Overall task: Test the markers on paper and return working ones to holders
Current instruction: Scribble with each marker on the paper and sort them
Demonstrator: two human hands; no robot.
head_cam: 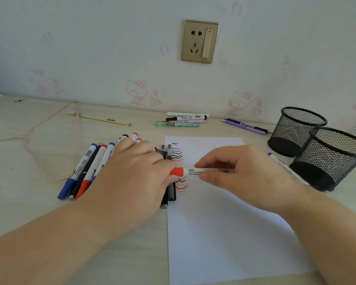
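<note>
A red-capped white marker [190,171] lies level just above the white paper [224,233]. My left hand [132,179] pinches its red cap while my right hand [240,171] grips the white barrel. The paper's upper left bears several short wavy test lines [178,159] in blue, red and black. Under and left of my left hand lies a row of markers [86,169] with blue, red and black caps. Two black mesh holders [296,130] [333,159] stand at the right; what they hold is not visible.
A blue-tipped marker [280,161] lies between the paper and the holders. Near the wall lie several pens [183,120], purple pens [245,126] and a wrapped chopstick pair [99,119]. A pink cord [33,130] trails over the left of the desk.
</note>
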